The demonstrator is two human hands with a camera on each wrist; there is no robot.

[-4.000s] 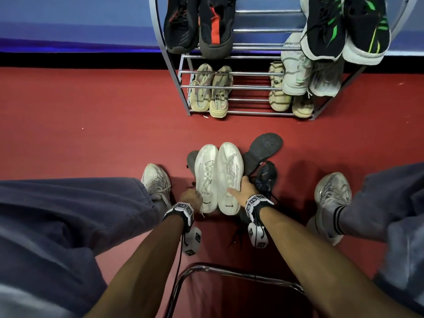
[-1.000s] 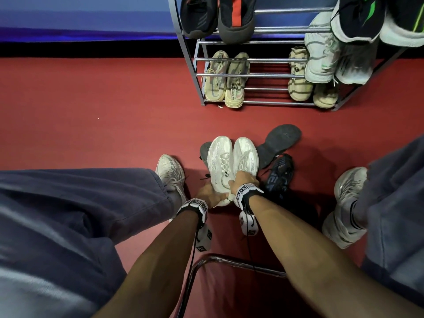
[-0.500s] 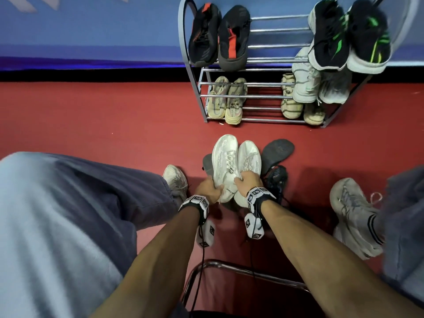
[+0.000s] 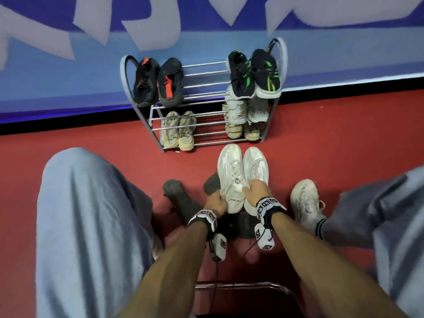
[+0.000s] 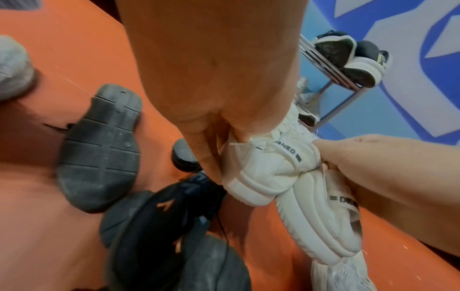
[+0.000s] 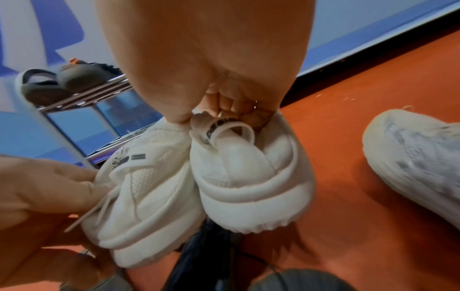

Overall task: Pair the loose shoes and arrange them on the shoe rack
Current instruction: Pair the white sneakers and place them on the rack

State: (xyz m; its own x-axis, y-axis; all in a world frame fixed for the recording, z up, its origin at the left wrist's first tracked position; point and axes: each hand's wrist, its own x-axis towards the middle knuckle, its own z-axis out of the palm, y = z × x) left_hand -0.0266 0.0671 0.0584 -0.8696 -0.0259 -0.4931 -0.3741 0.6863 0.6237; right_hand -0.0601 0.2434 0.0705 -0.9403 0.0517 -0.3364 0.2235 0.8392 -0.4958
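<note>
Two white sneakers are held side by side above the red floor, toes toward the shoe rack (image 4: pixel 207 106). My left hand (image 4: pixel 215 204) grips the heel of the left white sneaker (image 4: pixel 231 177) (image 5: pixel 263 167) (image 6: pixel 147 198). My right hand (image 4: pixel 257 190) pinches the heel collar of the right white sneaker (image 4: pixel 255 167) (image 6: pixel 248 177) (image 5: pixel 321 222). Beneath them lie loose dark shoes: one sole-up (image 4: pixel 181 198) (image 5: pixel 99 151), and a black one (image 5: pixel 169 222) under my wrists.
The rack holds a black-and-red pair (image 4: pixel 158 82) top left, a black-and-green pair (image 4: pixel 254 74) top right, a beige pair (image 4: pixel 177 130) lower left and pale shoes (image 4: pixel 243 118) lower right. My knees and own feet (image 4: pixel 306 200) flank the shoes. A chair's metal bar (image 4: pixel 241 286) lies near me.
Both hands have lifted the white pair off the floor and carried it forward toward the rack. The head view has tilted up, showing the whole rack and wall.
</note>
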